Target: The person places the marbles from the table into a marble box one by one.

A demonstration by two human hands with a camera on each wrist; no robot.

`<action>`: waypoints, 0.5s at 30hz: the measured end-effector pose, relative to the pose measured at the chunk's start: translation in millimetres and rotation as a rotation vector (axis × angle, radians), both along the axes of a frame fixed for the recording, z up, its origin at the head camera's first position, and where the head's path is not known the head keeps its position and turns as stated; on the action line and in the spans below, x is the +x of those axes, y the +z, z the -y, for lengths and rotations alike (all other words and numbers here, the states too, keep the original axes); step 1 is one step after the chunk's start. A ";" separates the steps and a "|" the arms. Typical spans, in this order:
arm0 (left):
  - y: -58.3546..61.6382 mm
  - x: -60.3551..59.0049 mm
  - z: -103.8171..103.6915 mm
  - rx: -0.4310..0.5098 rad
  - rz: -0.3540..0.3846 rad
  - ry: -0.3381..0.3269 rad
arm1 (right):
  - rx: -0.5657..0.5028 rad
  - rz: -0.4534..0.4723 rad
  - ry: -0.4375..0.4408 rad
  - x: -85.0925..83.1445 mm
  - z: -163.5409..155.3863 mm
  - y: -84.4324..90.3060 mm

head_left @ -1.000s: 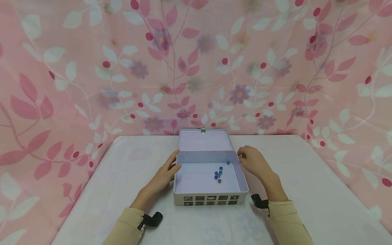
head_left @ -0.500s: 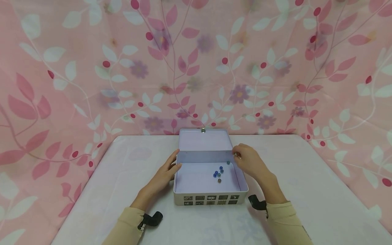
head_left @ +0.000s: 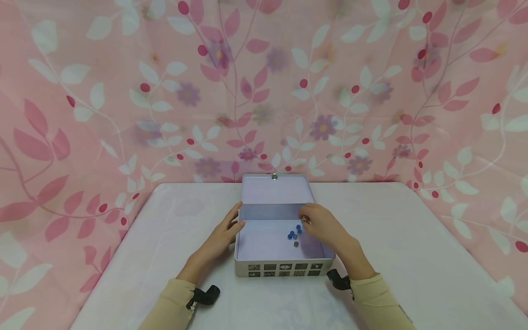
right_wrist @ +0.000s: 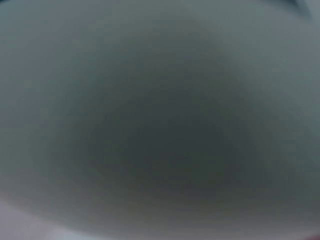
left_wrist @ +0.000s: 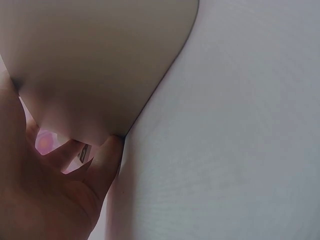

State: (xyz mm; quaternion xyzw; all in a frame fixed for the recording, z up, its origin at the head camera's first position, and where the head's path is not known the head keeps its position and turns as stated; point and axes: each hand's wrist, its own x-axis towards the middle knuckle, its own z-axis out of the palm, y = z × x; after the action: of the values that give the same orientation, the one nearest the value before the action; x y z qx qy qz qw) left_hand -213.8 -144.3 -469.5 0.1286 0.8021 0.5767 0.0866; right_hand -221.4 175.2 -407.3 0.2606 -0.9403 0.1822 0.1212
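Observation:
A pale tin box [head_left: 284,268] with small dark pictures on its front stands with its lid [head_left: 274,190] folded back. Several blue and dark marbles [head_left: 290,236] lie on its floor, toward the right. My left hand [head_left: 220,236] rests along the box's left side, thumb at the rim; in the left wrist view its fingers [left_wrist: 107,157] press against the outer wall. Over the right rear part of the box, my right hand [head_left: 323,224] reaches in, fingertips bent together above the floor. I cannot tell whether they hold something. The right wrist view is a grey blur.
The box stands on a white cloth-covered table [head_left: 194,201]. A pink floral curtain [head_left: 264,91] hangs right behind the table's back edge. Black wrist cameras [head_left: 206,295] stick out from both sleeves.
My right hand has moved left from the box's right rim to inside its rear right corner, and now covers a marble there. A few marbles have shifted slightly. My left hand has stayed put.

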 end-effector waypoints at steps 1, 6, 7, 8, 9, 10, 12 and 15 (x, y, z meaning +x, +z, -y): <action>-0.4 0.0 0.0 0.001 0.000 -0.001 | 0.006 0.003 0.008 0.5 1.5 -1.1; -0.1 0.0 -0.5 0.010 0.002 0.001 | 0.020 0.023 0.048 3.5 7.5 -5.5; 0.0 0.1 -0.6 0.009 0.002 0.002 | 0.022 0.027 0.053 4.0 8.6 -6.1; 0.2 0.1 -0.7 0.009 0.004 0.002 | 0.026 0.030 0.059 4.6 9.9 -6.8; 0.3 0.1 -0.7 0.010 0.006 0.002 | 0.030 0.033 0.064 5.0 11.2 -7.6; 0.5 0.1 -0.8 0.009 0.008 0.003 | 0.037 0.035 0.067 5.2 12.4 -8.6; 0.5 -0.1 -0.9 0.010 0.009 0.004 | 0.052 0.050 0.069 5.8 14.8 -10.6; 0.5 -0.2 -0.7 0.010 0.008 0.007 | 0.073 0.070 0.069 5.7 19.0 -15.2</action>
State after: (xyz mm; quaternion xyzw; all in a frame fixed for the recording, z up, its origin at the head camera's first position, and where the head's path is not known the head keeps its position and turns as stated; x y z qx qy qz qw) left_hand -213.9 -143.6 -469.0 0.1239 0.7994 0.5815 0.0869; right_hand -215.7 156.2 -422.5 0.2905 -0.9405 0.1608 0.0725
